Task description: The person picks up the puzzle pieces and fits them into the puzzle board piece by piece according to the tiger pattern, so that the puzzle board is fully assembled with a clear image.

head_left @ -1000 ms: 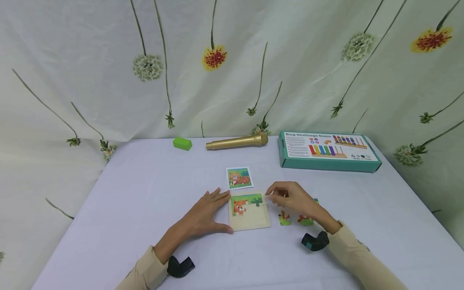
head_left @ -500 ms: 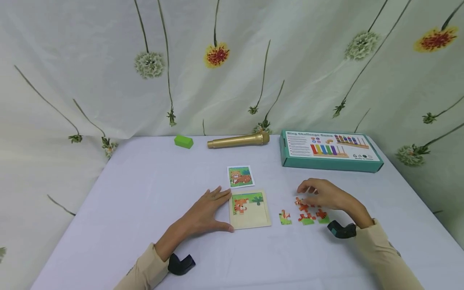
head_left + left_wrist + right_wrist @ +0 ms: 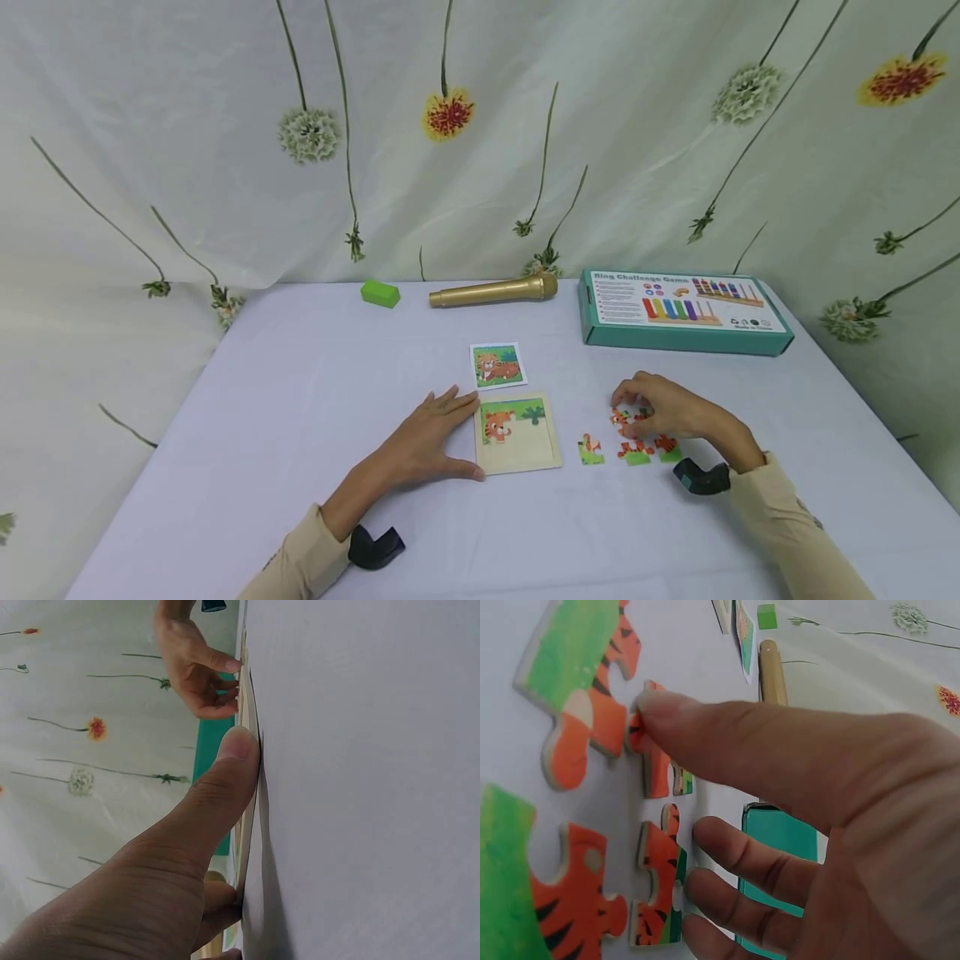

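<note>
In the head view my left hand [image 3: 426,442] touches the left side of a wooden puzzle board [image 3: 517,458], thumb by the lower corner and fingers by the upper one. Part of a tiger picture fills the board's top left. My right hand [image 3: 667,408] is low over loose jigsaw pieces, fingers bent. Its thumb [image 3: 705,731] covers part of an orange striped piece [image 3: 657,776] in the right wrist view; the index finger is hidden behind it. More tiger pieces lie around, including a green and orange one [image 3: 591,450] apart to the left.
Behind the board lies a tiger picture card [image 3: 498,366]. Farther back are a green block [image 3: 379,293], a gold microphone [image 3: 491,292] and a teal Ring Challenge Game box [image 3: 686,340]. A flowered curtain [image 3: 480,192] hangs along the table's back edge.
My right hand has moved right from the board's edge to the loose pieces, then lowered with its fingers drawn closer together. My left hand has stayed at the board.
</note>
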The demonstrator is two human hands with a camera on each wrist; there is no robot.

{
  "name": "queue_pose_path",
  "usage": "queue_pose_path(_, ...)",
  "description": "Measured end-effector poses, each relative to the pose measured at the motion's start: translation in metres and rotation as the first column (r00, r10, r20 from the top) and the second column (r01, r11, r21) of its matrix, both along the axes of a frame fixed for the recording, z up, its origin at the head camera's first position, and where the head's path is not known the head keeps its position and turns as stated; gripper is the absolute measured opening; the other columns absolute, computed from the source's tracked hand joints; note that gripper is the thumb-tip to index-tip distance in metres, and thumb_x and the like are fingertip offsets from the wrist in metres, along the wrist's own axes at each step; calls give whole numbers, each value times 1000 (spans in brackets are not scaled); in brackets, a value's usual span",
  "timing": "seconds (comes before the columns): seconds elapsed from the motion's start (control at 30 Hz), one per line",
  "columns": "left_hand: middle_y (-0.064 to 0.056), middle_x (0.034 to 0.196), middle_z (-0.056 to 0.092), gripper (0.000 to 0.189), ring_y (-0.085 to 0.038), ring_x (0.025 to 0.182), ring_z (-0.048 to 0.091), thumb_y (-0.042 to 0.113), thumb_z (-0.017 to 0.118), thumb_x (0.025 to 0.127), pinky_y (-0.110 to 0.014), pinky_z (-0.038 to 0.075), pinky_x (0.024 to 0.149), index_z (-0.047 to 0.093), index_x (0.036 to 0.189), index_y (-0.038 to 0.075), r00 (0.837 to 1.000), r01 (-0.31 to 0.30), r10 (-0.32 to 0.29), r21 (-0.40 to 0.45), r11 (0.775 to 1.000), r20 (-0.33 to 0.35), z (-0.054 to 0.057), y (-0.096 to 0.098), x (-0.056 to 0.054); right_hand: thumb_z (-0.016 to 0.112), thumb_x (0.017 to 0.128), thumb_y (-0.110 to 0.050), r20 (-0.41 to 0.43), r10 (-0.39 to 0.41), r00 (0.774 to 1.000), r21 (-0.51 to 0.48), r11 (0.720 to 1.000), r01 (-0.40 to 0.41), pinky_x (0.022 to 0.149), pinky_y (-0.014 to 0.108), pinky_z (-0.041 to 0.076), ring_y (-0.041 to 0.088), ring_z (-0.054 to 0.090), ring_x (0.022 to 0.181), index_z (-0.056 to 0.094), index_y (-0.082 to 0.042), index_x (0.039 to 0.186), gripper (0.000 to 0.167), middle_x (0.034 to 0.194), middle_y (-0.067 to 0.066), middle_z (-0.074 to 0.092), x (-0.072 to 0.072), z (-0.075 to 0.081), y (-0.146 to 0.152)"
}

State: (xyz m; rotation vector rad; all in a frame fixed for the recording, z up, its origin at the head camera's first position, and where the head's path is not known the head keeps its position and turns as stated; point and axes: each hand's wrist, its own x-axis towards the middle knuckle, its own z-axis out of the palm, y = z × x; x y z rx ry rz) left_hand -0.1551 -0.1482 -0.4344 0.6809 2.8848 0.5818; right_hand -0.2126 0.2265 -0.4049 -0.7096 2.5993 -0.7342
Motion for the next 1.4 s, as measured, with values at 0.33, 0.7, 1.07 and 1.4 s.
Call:
queue_pose_path(0.33,1,153,35,106,-25,146,18,65,77,63,-49,14,119,41,146,11,1000,-1,1,7,1000,7,0,0,0,78,79,-14,-17,5,1000,10,1000,-5,77,33,45,20,47,92,65,-14,103,27,95,1,54,1,0,-3)
queue_pose_path(0.7,2,154,35,105,-24,147,18,65,78,63,-48,13,120,41,146,12,1000,-12,12,13,1000,21,-1,0,0,74,83,-12,-94,-53,994,-35,998,50,77,36,50,18,53,85,55,-10,106,30,93,1,59,4,-3,-20)
queue_pose_path(1.07,1,154,34,106,-24,147,17,65,77,63,-47,13,120,40,146,11,1000,-3,3,15,1000,16,0,0,-1,68,89,-11,-118,-87,989,-183,981,65,55,22,37,11,46,62,53,-8,112,29,71,-5,60,4,-4,-37)
queue_pose_path(1.4,1,154,34,107,-24,147,17,66,77,63,-47,12,120,40,146,11,1000,-13,13,11,1000,13,0,1,-1,63,94,-17,66,-28,997,-406,912,53,45,19,31,9,38,46,51,-6,118,29,61,5,50,7,-7,-69)
